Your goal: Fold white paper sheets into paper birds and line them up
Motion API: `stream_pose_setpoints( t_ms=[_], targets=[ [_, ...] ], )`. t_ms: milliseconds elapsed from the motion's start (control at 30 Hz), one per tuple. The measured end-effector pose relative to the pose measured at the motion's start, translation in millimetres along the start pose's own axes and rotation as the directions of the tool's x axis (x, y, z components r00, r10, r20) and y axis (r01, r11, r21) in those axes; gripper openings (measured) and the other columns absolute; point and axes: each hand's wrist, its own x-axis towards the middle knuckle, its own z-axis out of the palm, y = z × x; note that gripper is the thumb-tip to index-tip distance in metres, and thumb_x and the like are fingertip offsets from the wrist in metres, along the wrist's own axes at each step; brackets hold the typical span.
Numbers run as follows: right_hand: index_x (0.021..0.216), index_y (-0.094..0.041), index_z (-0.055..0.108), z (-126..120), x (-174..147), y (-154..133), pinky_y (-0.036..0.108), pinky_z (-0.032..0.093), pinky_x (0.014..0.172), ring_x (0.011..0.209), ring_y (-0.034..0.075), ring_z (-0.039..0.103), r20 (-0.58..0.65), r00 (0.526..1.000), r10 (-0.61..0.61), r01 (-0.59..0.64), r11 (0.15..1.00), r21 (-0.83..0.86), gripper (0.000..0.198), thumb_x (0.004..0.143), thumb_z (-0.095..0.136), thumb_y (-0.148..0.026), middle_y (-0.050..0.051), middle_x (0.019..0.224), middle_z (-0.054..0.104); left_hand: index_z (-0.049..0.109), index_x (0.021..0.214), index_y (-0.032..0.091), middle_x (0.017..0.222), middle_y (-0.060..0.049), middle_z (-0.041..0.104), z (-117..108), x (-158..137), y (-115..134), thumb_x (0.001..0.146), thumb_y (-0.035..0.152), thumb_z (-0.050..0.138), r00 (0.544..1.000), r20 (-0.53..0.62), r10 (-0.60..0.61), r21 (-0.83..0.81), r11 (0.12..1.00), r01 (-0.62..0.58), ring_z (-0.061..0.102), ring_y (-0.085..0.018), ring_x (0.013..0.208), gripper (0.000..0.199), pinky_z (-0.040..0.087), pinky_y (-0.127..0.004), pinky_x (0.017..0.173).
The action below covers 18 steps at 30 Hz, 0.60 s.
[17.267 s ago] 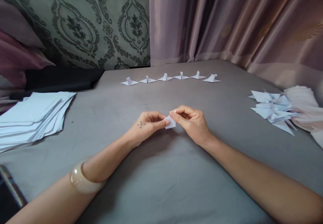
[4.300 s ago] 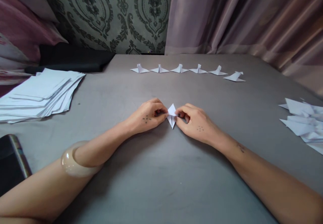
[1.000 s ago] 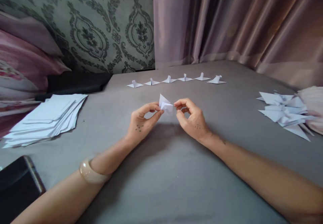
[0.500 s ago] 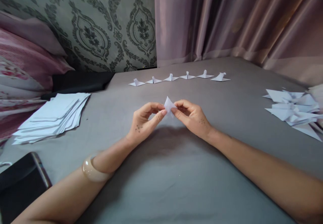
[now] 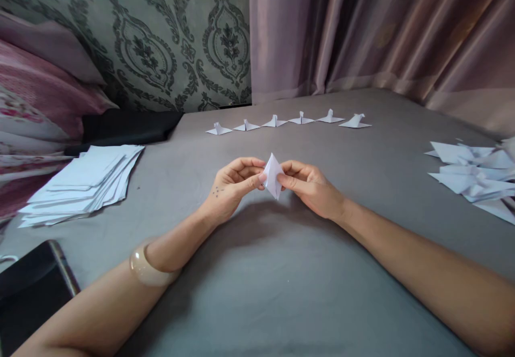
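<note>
A small white folded paper (image 5: 272, 176), diamond-shaped with its points up and down, is held just above the grey cloth surface. My left hand (image 5: 235, 188) pinches its left edge between thumb and fingers. On the right edge, my right hand (image 5: 311, 185) grips it the same way, thumb on the near face. Part of the paper is covered by both thumbs. Beyond the hands stands a row of several folded paper birds (image 5: 274, 121).
At left lies a stack of white paper sheets (image 5: 86, 180), with a black cloth (image 5: 132, 126) behind it. A dark phone-like device (image 5: 36, 292) rests near my left forearm. More folded paper pieces (image 5: 470, 172) are heaped at far right. Curtains (image 5: 289, 35) hang behind.
The folded paper has turned a little and now shows as a longer diamond, with its lower point visible. Both hands keep hold of it. The view has shifted slightly.
</note>
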Motion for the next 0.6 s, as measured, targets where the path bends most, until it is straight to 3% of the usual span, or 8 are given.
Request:
stream_pose_setpoints(
  t_ms=[133, 267, 400, 600],
  targets=[
    [0.092, -0.02, 0.067, 3.4, -1.9, -5.0, 0.033, 0.048, 0.085, 0.088, 0.016, 0.063, 0.023, 1.0, 0.005, -0.004, 0.999, -0.038, 0.019, 0.086, 0.061, -0.038, 0.003, 0.09, 0.07, 0.069, 0.082, 0.017, 0.077, -0.001, 0.068, -1.9, 0.6, -3.8, 0.073, 0.026, 0.079, 0.998, 0.05, -0.045, 0.009, 0.999, 0.045, 0.061, -0.011, 0.069, 0.016, 0.05, -0.027, 0.07],
    [0.09, -0.02, 0.067, 6.1, -2.0, -5.6, 0.031, 0.049, 0.08, 0.083, 0.015, 0.062, -0.033, 0.999, -0.011, 0.008, 0.995, -0.099, 0.019, 0.084, 0.064, -0.038, 0.002, 0.087, 0.069, 0.069, 0.078, 0.017, 0.083, -0.001, 0.067, -0.5, 1.0, -3.9, 0.072, 0.022, 0.079, 0.996, 0.078, -0.038, 0.021, 0.999, 0.037, 0.062, -0.012, 0.077, 0.012, 0.05, -0.029, 0.078],
    [0.092, -0.02, 0.068, 8.5, -0.2, -0.2, 0.031, 0.05, 0.076, 0.08, 0.015, 0.063, -0.074, 0.997, -0.034, 0.023, 0.989, -0.147, 0.023, 0.081, 0.067, -0.041, 0.002, 0.088, 0.07, 0.065, 0.074, 0.016, 0.097, -0.003, 0.067, 3.5, 0.2, -1.8, 0.07, 0.022, 0.08, 0.998, 0.056, -0.01, 0.025, 1.0, 0.009, 0.063, -0.015, 0.089, 0.016, 0.05, -0.033, 0.086],
    [0.094, -0.021, 0.071, 10.2, -0.2, 1.4, 0.032, 0.049, 0.082, 0.084, 0.016, 0.065, -0.13, 0.988, -0.081, 0.047, 0.967, -0.249, 0.016, 0.081, 0.062, -0.028, 0.002, 0.089, 0.072, 0.06, 0.072, 0.015, 0.077, 0.001, 0.066, 6.6, -1.4, -4.2, 0.07, 0.025, 0.08, 0.998, -0.066, -0.01, 0.059, 0.998, 0.014, 0.061, -0.01, 0.072, 0.022, 0.05, -0.026, 0.073]
  ],
)
